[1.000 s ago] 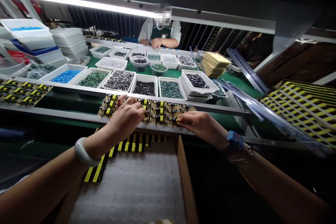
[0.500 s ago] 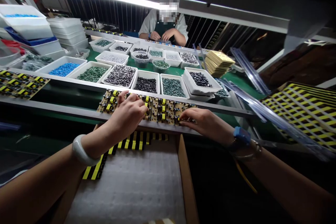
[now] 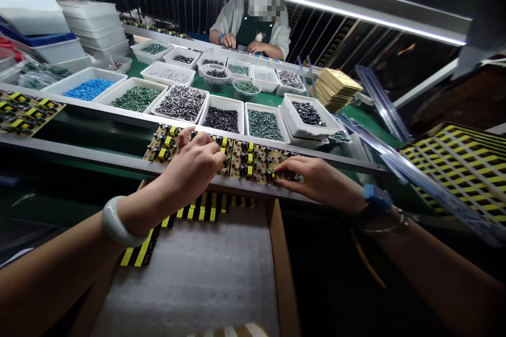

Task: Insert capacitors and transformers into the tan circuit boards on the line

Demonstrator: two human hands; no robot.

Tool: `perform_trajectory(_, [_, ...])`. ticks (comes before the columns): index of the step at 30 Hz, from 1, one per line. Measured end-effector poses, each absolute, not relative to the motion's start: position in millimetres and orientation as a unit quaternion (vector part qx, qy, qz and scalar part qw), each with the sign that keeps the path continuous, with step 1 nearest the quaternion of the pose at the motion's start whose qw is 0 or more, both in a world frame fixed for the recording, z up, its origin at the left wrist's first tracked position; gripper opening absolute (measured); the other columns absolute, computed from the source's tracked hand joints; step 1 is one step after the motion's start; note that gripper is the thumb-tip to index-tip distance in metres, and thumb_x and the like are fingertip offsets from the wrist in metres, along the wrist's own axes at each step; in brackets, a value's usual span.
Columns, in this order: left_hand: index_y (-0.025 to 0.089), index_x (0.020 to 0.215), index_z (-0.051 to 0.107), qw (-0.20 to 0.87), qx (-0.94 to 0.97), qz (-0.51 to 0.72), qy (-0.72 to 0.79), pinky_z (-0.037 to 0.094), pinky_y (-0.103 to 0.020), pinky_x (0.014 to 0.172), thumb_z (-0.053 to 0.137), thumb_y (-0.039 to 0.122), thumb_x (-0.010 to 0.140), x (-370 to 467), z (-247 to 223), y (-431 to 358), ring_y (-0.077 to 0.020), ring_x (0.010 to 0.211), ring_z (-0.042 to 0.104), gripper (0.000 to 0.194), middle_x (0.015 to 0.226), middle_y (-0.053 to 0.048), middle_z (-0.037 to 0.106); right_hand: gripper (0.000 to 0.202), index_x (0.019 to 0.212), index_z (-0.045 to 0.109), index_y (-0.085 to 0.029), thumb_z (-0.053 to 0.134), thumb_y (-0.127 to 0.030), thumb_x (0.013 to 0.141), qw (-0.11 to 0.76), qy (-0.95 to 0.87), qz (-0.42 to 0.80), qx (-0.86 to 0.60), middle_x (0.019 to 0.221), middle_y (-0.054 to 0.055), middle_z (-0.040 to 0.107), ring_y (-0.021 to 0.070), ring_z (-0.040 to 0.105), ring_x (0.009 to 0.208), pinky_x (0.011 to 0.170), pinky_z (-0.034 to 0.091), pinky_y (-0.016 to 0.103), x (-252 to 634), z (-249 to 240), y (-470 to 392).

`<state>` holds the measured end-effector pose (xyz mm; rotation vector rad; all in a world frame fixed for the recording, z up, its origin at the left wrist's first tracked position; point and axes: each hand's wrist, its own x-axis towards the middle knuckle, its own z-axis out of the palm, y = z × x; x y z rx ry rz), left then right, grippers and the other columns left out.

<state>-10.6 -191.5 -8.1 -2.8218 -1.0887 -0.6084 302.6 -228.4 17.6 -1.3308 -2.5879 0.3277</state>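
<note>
Two tan circuit boards lie side by side on the rail, studded with black and yellow block components. Over the left board (image 3: 158, 143) my left hand (image 3: 201, 155) is bent with curled fingers; its fingertips and whatever they hold are hidden. At the right board (image 3: 259, 158) my right hand (image 3: 322, 179) has thumb and fingers closed around a small yellow-and-black component (image 3: 273, 175) low on the board's right half. Below the rail, an open cardboard box (image 3: 282, 258) holds rows of yellow-and-black components (image 3: 201, 208) along its far and left sides.
White trays of small parts (image 3: 182, 102) stand beyond the rail. A metal rail (image 3: 98, 154) edges the line. Another board (image 3: 27, 113) sits at left. Clear plastic tubes (image 3: 395, 155) and stacked yellow-and-black components (image 3: 462, 168) are at right. A co-worker (image 3: 253, 26) sits opposite.
The view has shifted slightly. Both my hands stay at the same boards with nearly the same finger posture. The co-worker's hands have moved apart.
</note>
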Motion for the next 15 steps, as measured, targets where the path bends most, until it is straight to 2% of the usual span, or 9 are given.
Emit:
perform_trajectory(3, [0.018, 0.093, 0.075, 0.026, -0.914, -0.197, -0.354, 0.031, -0.051, 0.104, 0.057, 0.007, 0.089, -11.1, -6.3, -191.4, -0.0288, 0.101, 0.056, 0.022, 0.093, -0.007, 0.071, 0.02, 0.11, 0.07, -0.018, 0.064, -0.031, 0.095, 0.102, -0.874, 0.127, -0.458, 0.1, 0.007, 0.071, 0.021, 0.069, 0.087, 0.079, 0.058, 0.032, 304.1, 18.0, -226.4])
perform_trajectory(7, [0.021, 0.093, 0.076, 0.036, -0.911, -0.202, -0.358, 0.025, -0.053, 0.108, 0.058, 0.008, 0.09, -12.5, -5.9, -190.6, -0.0278, 0.101, 0.055, 0.022, 0.093, -0.005, 0.071, 0.026, 0.112, 0.07, -0.019, 0.064, -0.039, 0.097, 0.107, -0.863, 0.15, -0.47, 0.101, 0.007, 0.071, 0.0204, 0.069, 0.084, 0.077, 0.057, 0.032, 304.2, 18.6, -226.7])
perform_trajectory(9, [0.022, 0.094, 0.076, 0.036, -0.911, -0.2, -0.359, 0.026, -0.051, 0.107, 0.06, 0.009, 0.089, -12.9, -6.7, -189.6, -0.0271, 0.101, 0.055, 0.021, 0.094, -0.004, 0.072, 0.028, 0.111, 0.07, -0.018, 0.062, -0.041, 0.098, 0.111, -0.859, 0.149, -0.476, 0.099, 0.007, 0.071, 0.0203, 0.068, 0.082, 0.075, 0.057, 0.032, 303.5, 18.0, -227.7])
perform_trajectory(12, [0.021, 0.092, 0.076, 0.036, -0.912, -0.2, -0.356, 0.028, -0.049, 0.106, 0.062, 0.009, 0.089, -12.5, -7.5, -187.9, -0.0265, 0.099, 0.056, 0.018, 0.093, -0.004, 0.072, 0.028, 0.109, 0.07, -0.018, 0.06, -0.042, 0.099, 0.116, -0.857, 0.145, -0.48, 0.098, 0.007, 0.07, 0.0199, 0.068, 0.082, 0.075, 0.057, 0.031, 302.6, 15.9, -229.1])
perform_trajectory(15, [0.021, 0.09, 0.075, 0.034, -0.912, -0.204, -0.354, 0.025, -0.052, 0.109, 0.061, 0.009, 0.089, -11.7, -6.9, -187.3, -0.0268, 0.1, 0.057, 0.019, 0.093, -0.004, 0.072, 0.025, 0.106, 0.07, -0.017, 0.061, -0.04, 0.099, 0.124, -0.857, 0.137, -0.481, 0.101, 0.007, 0.07, 0.0199, 0.069, 0.084, 0.077, 0.057, 0.031, 302.1, 13.3, -230.4])
